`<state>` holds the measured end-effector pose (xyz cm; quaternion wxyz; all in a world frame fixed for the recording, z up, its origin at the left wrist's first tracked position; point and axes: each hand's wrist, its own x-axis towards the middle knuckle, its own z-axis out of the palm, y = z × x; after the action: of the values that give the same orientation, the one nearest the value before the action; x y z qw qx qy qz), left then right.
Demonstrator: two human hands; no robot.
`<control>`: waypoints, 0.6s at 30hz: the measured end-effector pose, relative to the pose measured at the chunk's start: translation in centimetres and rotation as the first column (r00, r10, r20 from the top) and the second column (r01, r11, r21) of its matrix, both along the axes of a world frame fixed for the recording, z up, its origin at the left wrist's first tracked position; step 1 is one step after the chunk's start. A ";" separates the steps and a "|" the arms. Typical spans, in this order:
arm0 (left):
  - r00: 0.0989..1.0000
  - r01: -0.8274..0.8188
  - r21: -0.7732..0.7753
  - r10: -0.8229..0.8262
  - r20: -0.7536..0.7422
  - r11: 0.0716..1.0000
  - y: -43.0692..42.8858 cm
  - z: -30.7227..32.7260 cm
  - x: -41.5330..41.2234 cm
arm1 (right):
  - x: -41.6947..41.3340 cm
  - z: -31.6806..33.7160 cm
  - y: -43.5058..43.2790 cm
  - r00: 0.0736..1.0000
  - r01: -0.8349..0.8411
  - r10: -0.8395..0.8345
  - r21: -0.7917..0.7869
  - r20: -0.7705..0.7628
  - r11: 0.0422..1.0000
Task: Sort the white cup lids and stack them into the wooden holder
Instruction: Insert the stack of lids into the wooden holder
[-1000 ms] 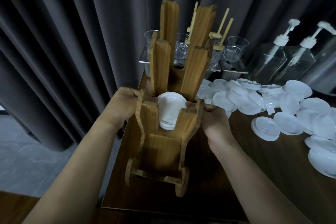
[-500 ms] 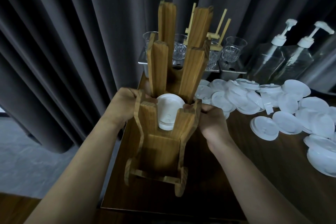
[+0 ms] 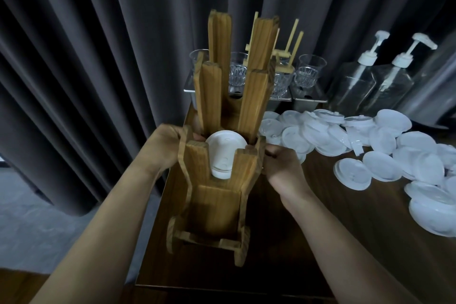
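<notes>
While the stacked lids (image 3: 223,153) sit in the near slot of the wooden holder (image 3: 217,205), cradled between its two notched uprights, you clamp that holder from both sides. Your left grip (image 3: 165,145) curls its fingers round the left side rail, and your right grip (image 3: 283,168) wraps the right rail at about the same height. Both are closed on the wood, not on any lid. Holding it at the level of the stack probably steadies the tall frame so the lids settle without sliding out. Whether its foot rests on the counter (image 3: 345,242) or is raised off it cannot be told from this angle.

To the right, the loose lids (image 3: 385,168) lie spread in an overlapping heap on the dark counter, well apart from the holder, so most of the sorting looks undone. Behind them stand clear glasses (image 3: 308,71) on a rack and two pump bottles (image 3: 357,81). A grey curtain (image 3: 98,57) hangs behind everything, with pale floor (image 3: 24,217) at the left.
</notes>
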<state>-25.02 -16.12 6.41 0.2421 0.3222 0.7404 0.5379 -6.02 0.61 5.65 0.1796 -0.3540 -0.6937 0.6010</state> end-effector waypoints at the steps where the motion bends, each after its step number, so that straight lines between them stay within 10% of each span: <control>1: 0.999 -0.003 0.025 0.002 0.038 1.000 0.0 0.3 0.2 | 0.1 0.0 0.0 1.000 0.000 0.000 -0.014 -0.003 1.000; 18: 0.984 -0.170 0.069 0.166 0.066 0.983 -1.1 6.8 3.1 | 1.2 5.0 -0.4 0.977 -0.046 0.055 0.050 -0.204 0.998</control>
<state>-21.92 -17.19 13.24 0.2060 0.2510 0.7367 0.5932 -4.86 0.20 10.64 0.2428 -0.2683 -0.6934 0.6230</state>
